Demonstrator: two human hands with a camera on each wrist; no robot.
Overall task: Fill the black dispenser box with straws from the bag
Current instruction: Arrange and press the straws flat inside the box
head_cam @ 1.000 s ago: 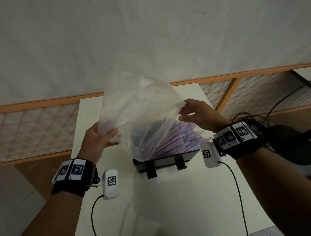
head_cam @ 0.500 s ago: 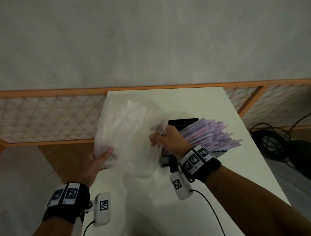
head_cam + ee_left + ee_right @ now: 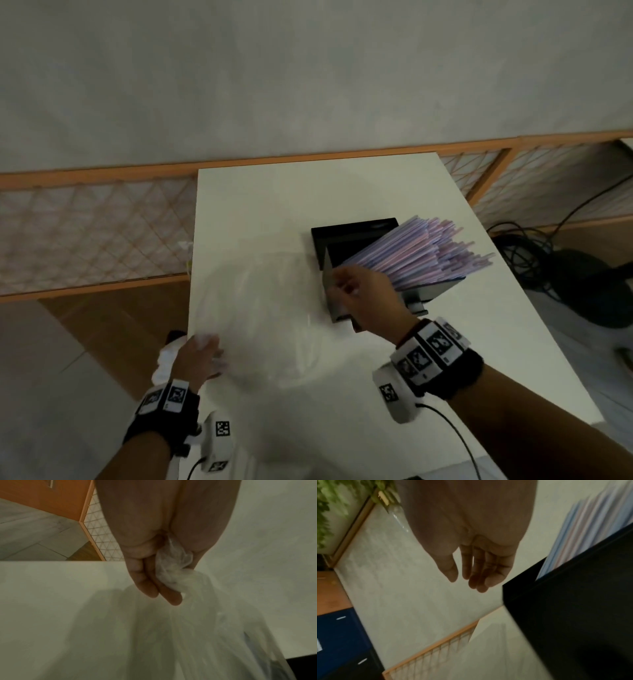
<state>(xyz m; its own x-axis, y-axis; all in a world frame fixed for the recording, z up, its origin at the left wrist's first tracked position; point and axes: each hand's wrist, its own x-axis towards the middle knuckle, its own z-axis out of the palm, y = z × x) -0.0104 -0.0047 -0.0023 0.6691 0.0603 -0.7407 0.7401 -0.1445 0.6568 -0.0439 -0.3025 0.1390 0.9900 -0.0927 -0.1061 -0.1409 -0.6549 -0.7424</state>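
Observation:
The black dispenser box [image 3: 346,240] stands on the white table [image 3: 342,394], with a slanted bundle of pink and blue straws [image 3: 414,255] sticking out of its top to the right. The clear plastic bag [image 3: 263,308] lies spread on the table left of the box. My left hand [image 3: 200,356] grips a bunched corner of the bag [image 3: 171,566] at the table's left edge. My right hand [image 3: 359,291] hovers at the box's near left side, fingers loose and holding nothing. In the right wrist view the right hand [image 3: 471,574] is beside the box [image 3: 573,608] and straws [image 3: 590,520].
An orange-framed lattice railing [image 3: 92,236] runs behind and left of the table, against a grey wall. Black cables [image 3: 534,250] and a dark object lie on the floor to the right. The table's left edge is right by my left hand.
The bag came off the straws and moved down and left onto the table. My right hand let go of the bag and went back to the box.

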